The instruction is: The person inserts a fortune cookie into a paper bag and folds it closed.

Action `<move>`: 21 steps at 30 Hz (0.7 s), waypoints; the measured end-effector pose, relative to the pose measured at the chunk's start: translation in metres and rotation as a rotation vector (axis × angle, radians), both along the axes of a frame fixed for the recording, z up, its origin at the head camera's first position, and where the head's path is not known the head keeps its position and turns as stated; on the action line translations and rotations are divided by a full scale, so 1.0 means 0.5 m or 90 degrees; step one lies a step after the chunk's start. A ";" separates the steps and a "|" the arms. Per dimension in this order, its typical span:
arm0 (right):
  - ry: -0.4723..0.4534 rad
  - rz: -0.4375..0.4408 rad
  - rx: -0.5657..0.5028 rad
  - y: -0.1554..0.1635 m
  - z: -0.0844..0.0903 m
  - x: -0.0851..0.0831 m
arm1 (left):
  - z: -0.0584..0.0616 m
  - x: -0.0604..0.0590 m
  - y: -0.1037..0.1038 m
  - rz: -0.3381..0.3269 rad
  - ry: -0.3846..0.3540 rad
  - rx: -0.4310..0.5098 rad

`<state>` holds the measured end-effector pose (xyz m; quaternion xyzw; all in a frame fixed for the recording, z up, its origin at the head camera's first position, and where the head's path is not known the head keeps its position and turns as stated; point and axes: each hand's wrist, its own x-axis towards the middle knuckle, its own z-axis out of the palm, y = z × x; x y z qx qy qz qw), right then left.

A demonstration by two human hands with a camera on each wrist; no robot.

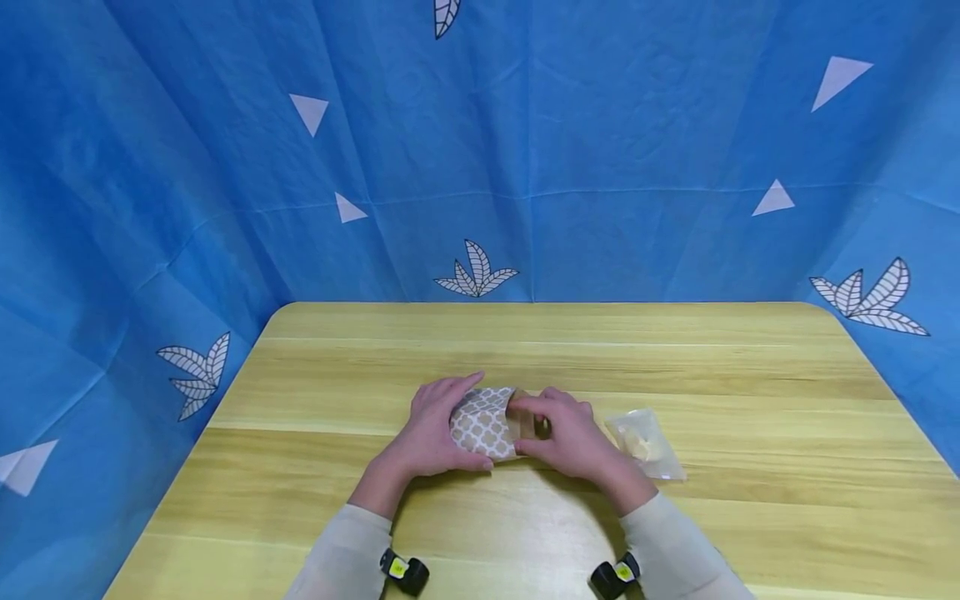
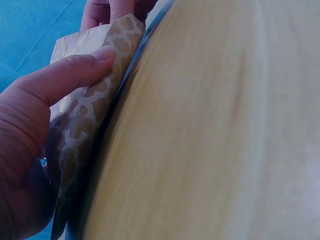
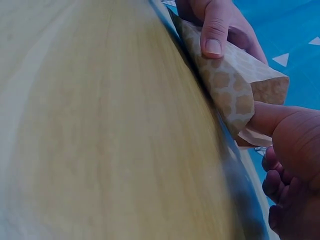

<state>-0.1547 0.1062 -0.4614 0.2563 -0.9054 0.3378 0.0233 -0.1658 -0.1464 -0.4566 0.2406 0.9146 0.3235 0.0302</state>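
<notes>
A brown paper bag (image 1: pixel 482 423) with a white lattice pattern lies on its side in the middle of the table, its mouth facing right and spread apart. My left hand (image 1: pixel 435 427) holds the bag's closed end, thumb along the near side and fingers at the far side. At the mouth is my right hand (image 1: pixel 564 435), index finger at the far edge and thumb at the near edge. In the right wrist view, the right thumb (image 3: pixel 272 119) reaches into the mouth, its tip hidden, while the other fingers curl outside. A clear plastic packet (image 1: pixel 647 444) with pale contents lies right of that hand.
The wooden table (image 1: pixel 337 367) has a light striped grain and rounded far corners. A blue curtain (image 1: pixel 600 125) with white triangles and leaf prints hangs behind it and at the sides. Small black devices with yellow labels sit at both sleeves.
</notes>
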 end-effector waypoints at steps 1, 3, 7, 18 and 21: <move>0.003 0.000 -0.002 0.001 0.001 0.001 | -0.001 0.000 0.000 0.000 0.001 0.001; 0.005 0.000 -0.006 0.005 0.005 0.004 | -0.002 0.000 -0.001 0.000 0.005 0.001; 0.000 -0.010 -0.017 0.018 0.018 0.012 | -0.001 0.001 -0.002 0.002 0.006 0.000; -0.001 -0.046 -0.031 0.090 0.053 0.036 | -0.003 0.000 -0.005 0.006 0.003 0.005; 0.005 -0.059 -0.022 0.113 0.063 0.041 | -0.004 -0.001 -0.005 0.005 0.006 0.006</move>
